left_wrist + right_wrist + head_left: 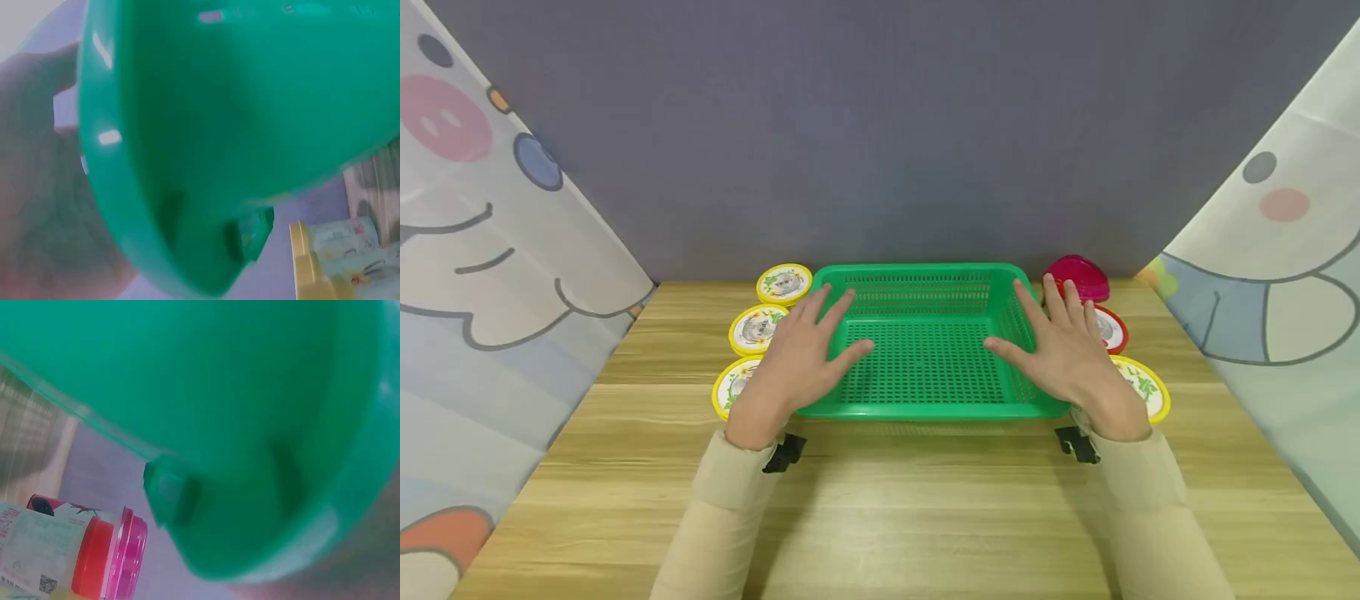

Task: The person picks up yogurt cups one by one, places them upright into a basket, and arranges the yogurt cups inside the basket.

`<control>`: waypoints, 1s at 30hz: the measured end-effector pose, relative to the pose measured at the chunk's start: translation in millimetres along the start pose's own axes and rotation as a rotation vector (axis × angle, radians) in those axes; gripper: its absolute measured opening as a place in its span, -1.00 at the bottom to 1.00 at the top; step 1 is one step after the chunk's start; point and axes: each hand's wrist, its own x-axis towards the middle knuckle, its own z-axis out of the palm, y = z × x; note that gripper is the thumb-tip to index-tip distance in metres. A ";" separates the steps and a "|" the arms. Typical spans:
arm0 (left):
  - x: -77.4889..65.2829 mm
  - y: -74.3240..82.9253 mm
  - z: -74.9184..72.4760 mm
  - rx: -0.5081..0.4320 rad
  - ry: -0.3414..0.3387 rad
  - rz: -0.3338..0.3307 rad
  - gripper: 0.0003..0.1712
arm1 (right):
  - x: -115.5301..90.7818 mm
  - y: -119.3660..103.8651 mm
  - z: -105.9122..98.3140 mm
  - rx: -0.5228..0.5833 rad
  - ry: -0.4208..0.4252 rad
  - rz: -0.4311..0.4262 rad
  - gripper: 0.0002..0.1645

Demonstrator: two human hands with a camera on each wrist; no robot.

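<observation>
A green plastic basket [925, 411] with a mesh floor and slotted walls stands on the table between my hands. My left hand [797, 354] is over its left side, fingers straight and spread, thumb reaching inward. Mirroring it, my right hand [1067, 354] lies over the right side with fingers spread. Both wrist views show the basket's green wall [250, 94] up close and blurred. Beside the rim in the left wrist view is the left hand [37, 187], its fingertips partly hidden. Whether either palm touches the rim I cannot tell.
Left of the basket stand three jars with yellow-rimmed lids: back [784, 283], middle [752, 329], front [730, 387]. On the right are a pink-lidded jar [1086, 275], a red-rimmed jar [1112, 327] and a yellow-rimmed jar [1146, 387]. A grey wall [910, 142] rises behind the table.
</observation>
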 end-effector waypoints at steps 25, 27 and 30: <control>-19.7 19.1 26.7 0.139 0.008 0.361 -0.31 | -6.6 5.7 -7.4 0.002 0.044 -0.033 0.13; -22.8 17.8 27.4 0.145 0.003 0.375 -0.30 | -8.2 8.7 -8.1 0.007 0.037 -0.028 0.13; -27.2 15.9 29.0 0.151 -0.010 0.381 -0.30 | -10.9 13.9 -8.7 0.002 0.038 -0.030 0.13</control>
